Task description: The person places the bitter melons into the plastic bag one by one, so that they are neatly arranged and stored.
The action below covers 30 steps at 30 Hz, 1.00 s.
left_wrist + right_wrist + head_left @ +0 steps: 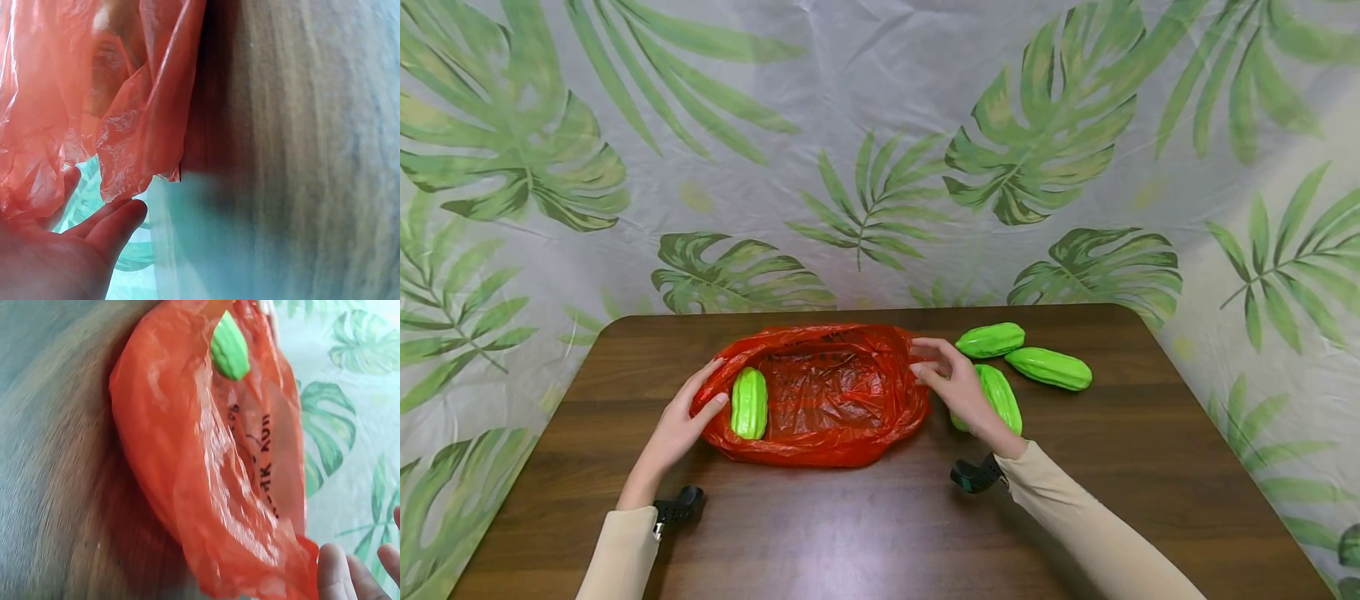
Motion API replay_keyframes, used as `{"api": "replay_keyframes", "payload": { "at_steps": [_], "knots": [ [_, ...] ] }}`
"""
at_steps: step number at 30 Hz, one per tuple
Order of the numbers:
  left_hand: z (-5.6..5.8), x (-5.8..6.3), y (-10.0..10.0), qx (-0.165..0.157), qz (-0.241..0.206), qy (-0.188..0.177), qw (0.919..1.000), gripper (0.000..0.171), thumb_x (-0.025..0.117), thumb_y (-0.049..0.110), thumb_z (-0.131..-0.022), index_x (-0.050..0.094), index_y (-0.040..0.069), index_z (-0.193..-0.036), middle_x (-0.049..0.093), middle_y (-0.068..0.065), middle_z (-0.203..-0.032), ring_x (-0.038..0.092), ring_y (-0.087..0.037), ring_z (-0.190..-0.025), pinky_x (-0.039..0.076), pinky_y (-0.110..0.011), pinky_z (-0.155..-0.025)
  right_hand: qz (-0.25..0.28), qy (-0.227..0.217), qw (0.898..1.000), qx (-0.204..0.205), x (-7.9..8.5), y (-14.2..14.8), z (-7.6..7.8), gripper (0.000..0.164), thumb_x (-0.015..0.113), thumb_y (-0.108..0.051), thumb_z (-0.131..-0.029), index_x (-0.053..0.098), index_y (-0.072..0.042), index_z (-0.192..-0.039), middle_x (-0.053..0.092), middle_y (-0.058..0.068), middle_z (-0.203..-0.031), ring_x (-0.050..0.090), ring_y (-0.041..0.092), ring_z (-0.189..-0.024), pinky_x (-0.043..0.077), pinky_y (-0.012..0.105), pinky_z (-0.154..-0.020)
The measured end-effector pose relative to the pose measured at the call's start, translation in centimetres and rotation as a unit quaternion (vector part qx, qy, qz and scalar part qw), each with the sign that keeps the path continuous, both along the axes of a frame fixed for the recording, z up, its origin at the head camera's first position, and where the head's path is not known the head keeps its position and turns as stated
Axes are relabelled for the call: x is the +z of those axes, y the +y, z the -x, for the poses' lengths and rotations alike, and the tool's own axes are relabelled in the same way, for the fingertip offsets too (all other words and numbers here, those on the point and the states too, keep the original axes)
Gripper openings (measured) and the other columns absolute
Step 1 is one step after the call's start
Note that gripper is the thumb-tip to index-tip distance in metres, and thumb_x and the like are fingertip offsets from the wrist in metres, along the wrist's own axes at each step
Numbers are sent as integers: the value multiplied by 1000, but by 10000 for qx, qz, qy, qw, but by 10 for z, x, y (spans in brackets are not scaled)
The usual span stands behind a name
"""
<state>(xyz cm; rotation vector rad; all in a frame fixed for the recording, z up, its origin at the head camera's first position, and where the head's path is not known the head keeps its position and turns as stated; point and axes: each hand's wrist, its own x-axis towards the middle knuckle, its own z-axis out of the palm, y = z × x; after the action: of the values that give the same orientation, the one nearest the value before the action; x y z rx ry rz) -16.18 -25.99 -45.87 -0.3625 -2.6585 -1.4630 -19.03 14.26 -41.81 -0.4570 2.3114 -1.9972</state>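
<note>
Fingers of the left hand (679,421) lie nearly straight and loosely parted at the left edge of a red bag (820,451), thumb over the rim and the others outside; those of the right hand (961,387) are extended at the opposite edge, tips touching the plastic, neither hand curled round anything. The bag sits on the brown counter (820,533), its mouth spread wide and facing up, black lettering (265,465) showing on its far side. One green gourd (749,404) is inside at the left end, lying front to back beside the left thumb. Right of the bag are three more: a near gourd (1004,398) partly hidden behind the right hand, then a back gourd (990,340) and an outer gourd (1049,368), just beside each other. Black devices (679,506) sit at both wrists by pale sleeves (1075,517). Behind hangs a leaf-printed sheet (880,100).
</note>
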Motion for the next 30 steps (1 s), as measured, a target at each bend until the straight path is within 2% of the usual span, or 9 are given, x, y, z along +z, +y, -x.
{"api": "replay_keyframes", "payload": {
  "at_steps": [8, 14, 18, 21, 26, 30],
  "knots": [
    [1, -1, 0, 18, 3, 7, 10000, 57, 57, 18, -97, 35, 8, -148, 27, -22, -151, 24, -45, -136, 23, -68, -101, -79, -2, 9998, -190, 0, 20, 0, 40, 56, -5, -96, 47, 5, -134, 52, 27, -128, 57, 40, -107, 51, 47, -85],
    [0, -1, 0, 38, 10, -15, 10000, 57, 57, 19, -97, 35, 10, -148, 27, -22, -152, 24, -45, -136, 23, -68, -101, -78, 44, 9993, -373, -2, 35, -3, 40, 58, -5, -95, 49, 3, -133, 51, 25, -130, 56, 40, -109, 53, 39, -82],
    [0, -1, 1, 45, -12, -18, 10000, 57, 57, 19, -97, 35, 11, -148, 27, -21, -152, 24, -44, -136, 23, -68, -101, -134, 20, 9988, -479, -5, 48, -4, 40, 58, -8, -96, 48, 3, -134, 52, 20, -131, 56, 30, -109, 53, 35, -84],
    [0, -1, 1, 37, -37, 30, 10000, 57, 58, 18, -96, 36, 10, -148, 27, -20, -152, 24, -44, -136, 23, -68, -102, -229, 9, 9984, -513, -8, 58, -5, 42, 56, -11, -97, 46, 4, -135, 50, 22, -132, 57, 23, -108, 52, 34, -86],
    [1, -1, 1, 39, -59, 77, 9999, 56, 57, 17, -96, 36, 9, -148, 27, -20, -152, 24, -44, -136, 22, -69, -101, -311, 1, 9977, -602, -11, 72, -8, 44, 55, -13, -98, 44, 6, -137, 48, 25, -134, 56, 27, -110, 50, 40, -88],
    [0, -1, 1, 60, -54, 61, 9999, 56, 57, 18, -97, 36, 9, -148, 26, -20, -152, 23, -45, -136, 23, -69, -101, -334, -36, 9968, -727, -13, 80, -10, 45, 56, -14, -98, 44, 6, -137, 49, 25, -133, 55, 29, -111, 50, 34, -87]
  ]
}}
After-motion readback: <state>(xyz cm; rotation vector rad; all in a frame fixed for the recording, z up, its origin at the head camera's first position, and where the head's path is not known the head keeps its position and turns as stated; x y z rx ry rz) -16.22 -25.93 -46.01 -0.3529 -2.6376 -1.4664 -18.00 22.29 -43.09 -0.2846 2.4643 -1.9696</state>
